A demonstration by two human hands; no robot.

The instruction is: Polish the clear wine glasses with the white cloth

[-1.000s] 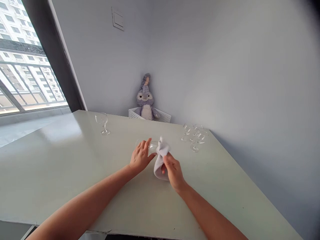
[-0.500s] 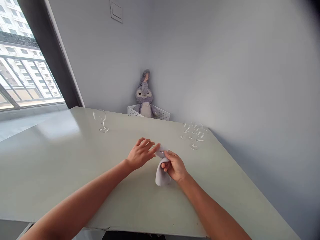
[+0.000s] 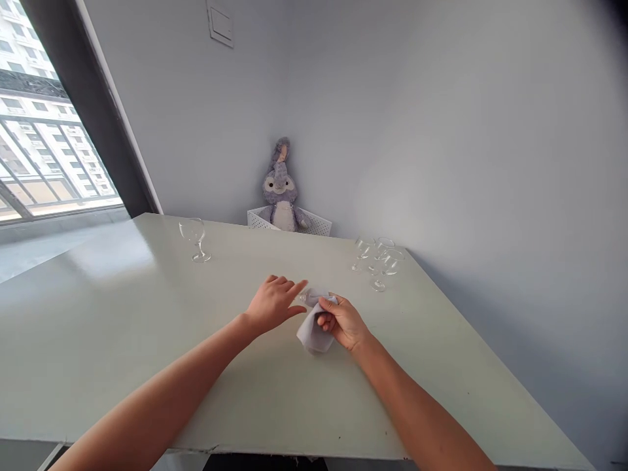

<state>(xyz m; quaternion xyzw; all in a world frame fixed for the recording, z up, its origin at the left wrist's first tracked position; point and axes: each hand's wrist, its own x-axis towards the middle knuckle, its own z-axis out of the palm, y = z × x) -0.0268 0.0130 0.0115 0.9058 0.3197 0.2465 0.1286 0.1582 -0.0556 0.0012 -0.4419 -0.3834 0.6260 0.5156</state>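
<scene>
A pale lilac cloth (image 3: 314, 335) hangs from my right hand (image 3: 344, 322), pinched between thumb and fingers, above the table in front of me. Part of a clear glass (image 3: 303, 297) shows at the left end of the cloth; the cloth and fingers hide the rest. My left hand (image 3: 273, 303) is beside it, index finger and thumb stretched apart near that exposed glass. I cannot tell whether the left fingertips touch it.
One stemmed glass (image 3: 196, 239) stands at the far left of the pale table (image 3: 147, 340). Three more stemmed glasses (image 3: 377, 284) are grouped near the right edge. Behind the table, a plush rabbit (image 3: 283, 196) sits in a white perforated basket (image 3: 321, 226) by the wall.
My left fingers have come away from the cloth, with thumb and index finger spreading apart. The cloth's hanging part has shifted left and up, and more clear glass shows.
</scene>
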